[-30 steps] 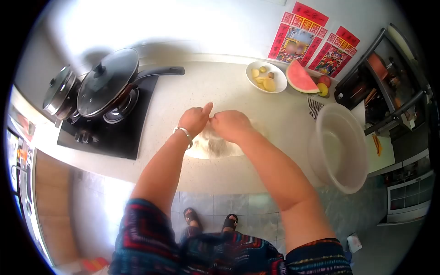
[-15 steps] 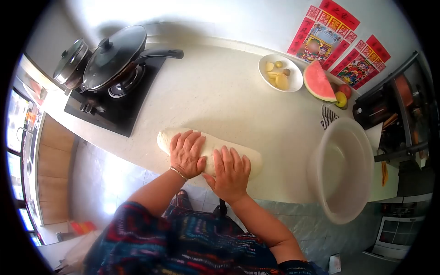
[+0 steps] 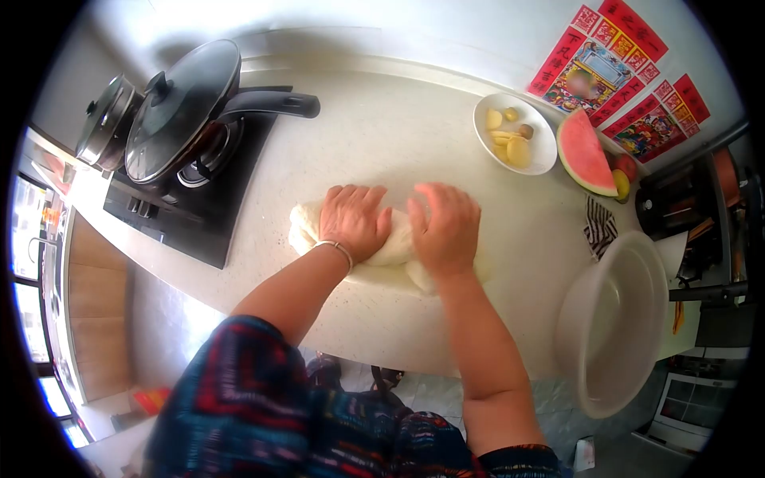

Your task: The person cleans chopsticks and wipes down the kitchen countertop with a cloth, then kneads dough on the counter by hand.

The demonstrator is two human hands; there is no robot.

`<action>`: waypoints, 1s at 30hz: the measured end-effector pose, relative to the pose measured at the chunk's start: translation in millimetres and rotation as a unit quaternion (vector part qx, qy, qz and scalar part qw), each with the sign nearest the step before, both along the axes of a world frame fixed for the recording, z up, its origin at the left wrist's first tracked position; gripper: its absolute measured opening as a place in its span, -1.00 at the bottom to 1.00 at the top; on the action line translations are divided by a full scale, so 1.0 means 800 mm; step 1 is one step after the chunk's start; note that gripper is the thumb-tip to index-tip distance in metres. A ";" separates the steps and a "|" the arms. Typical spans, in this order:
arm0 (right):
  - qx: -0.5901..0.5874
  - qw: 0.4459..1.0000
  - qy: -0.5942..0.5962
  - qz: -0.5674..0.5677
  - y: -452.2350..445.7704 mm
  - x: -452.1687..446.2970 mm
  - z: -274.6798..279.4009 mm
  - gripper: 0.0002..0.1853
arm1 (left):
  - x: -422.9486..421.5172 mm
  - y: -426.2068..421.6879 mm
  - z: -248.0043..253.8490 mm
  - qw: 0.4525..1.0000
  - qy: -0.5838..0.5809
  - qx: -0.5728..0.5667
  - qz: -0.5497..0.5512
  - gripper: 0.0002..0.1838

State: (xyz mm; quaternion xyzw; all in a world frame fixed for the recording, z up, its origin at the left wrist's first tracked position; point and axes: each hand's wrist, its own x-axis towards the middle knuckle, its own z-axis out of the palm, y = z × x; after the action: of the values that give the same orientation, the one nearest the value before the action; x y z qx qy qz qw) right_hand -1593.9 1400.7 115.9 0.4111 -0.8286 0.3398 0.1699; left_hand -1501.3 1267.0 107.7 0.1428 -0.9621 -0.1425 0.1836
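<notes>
A pale lump of dough (image 3: 391,253) lies on the light countertop (image 3: 374,135), its surface folded and uneven, its left end showing beyond my left hand. My left hand (image 3: 356,223), with a bracelet at the wrist, rests palm down on the dough with the fingers stretched out flat. Over the right part of the dough is my right hand (image 3: 446,227), its fingers extended and slightly blurred, the thumb apart. Both hands press on the dough rather than grasp it, and they cover much of it.
A large plastic basin (image 3: 578,327) stands at the right by the counter's front edge. Behind it are a striped cloth (image 3: 599,227), a watermelon piece (image 3: 587,155) and a white bowl (image 3: 488,118) with potato pieces. A lidded pan (image 3: 187,111) sits on the stove (image 3: 199,227) at left.
Both hands have pushed forward, away from my body, and the dough has changed from a smooth long roll to a folded, shorter lump. The camera view has shifted slightly.
</notes>
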 end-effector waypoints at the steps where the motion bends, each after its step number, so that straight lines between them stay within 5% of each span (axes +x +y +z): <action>1: -0.018 1.000 -0.003 -0.009 -0.007 -0.012 -0.004 -0.75 | -0.008 -0.004 0.000 1.000 -0.014 0.021 0.012 -0.69; 6: -0.006 0.994 -0.075 -0.080 -0.039 -0.063 -0.021 -0.76 | -0.054 -0.023 0.007 0.987 -0.093 0.110 0.069 -0.65; 11: 0.028 0.979 -0.148 -0.141 -0.023 -0.038 -0.016 -0.65 | -0.044 -0.012 0.003 0.996 -0.037 0.007 0.076 -0.55; 13: 0.153 0.973 -0.142 -0.102 0.000 0.009 0.005 -0.58 | -0.013 0.006 0.032 0.969 -0.240 0.036 0.047 -0.52; 14: 0.154 0.972 -0.138 -0.113 0.004 0.021 0.021 -0.58 | 0.003 0.012 0.017 0.986 -0.159 0.042 0.040 -0.51; 17: 0.272 0.923 -0.256 -0.097 0.011 0.061 0.065 -0.55 | 0.068 0.014 0.067 0.981 -0.185 0.017 -0.060 -0.53; 19: 0.272 0.931 -0.164 -0.179 -0.010 0.092 0.081 -0.60 | 0.095 -0.002 0.070 0.990 -0.102 0.003 -0.095 -0.56; 20: 0.117 0.978 -0.068 -0.157 -0.019 0.114 0.058 -0.69 | 0.105 -0.011 0.082 0.993 -0.078 0.036 -0.082 -0.59; 21: 0.146 0.975 -0.113 -0.127 -0.026 0.139 0.043 -0.76 | 0.113 -0.022 0.088 0.994 -0.054 0.068 -0.069 -0.61; 22: 0.117 0.983 -0.027 -0.139 -0.029 0.165 0.027 -0.77 | 0.119 -0.032 0.059 0.995 -0.006 0.020 -0.101 -0.62; 23: 0.090 0.983 0.059 -0.149 -0.029 0.184 0.016 -0.77 | 0.130 -0.035 0.051 0.987 -0.101 0.022 -0.125 -0.59; 25: 0.094 0.983 0.078 -0.135 -0.021 0.198 0.014 -0.76 | 0.156 -0.036 0.013 0.988 0.072 0.027 -0.135 -0.53; 30: 0.095 0.980 0.141 -0.104 -0.021 0.182 -0.004 -0.72 | 0.148 -0.034 0.003 0.988 0.087 0.046 -0.118 -0.47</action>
State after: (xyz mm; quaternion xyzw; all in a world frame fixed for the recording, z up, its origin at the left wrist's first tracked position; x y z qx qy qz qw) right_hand -1448.7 1383.8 112.3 0.3810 -0.8630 0.1791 0.2793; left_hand -1383.1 1239.8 109.8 0.0239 -0.9450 -0.2194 0.2413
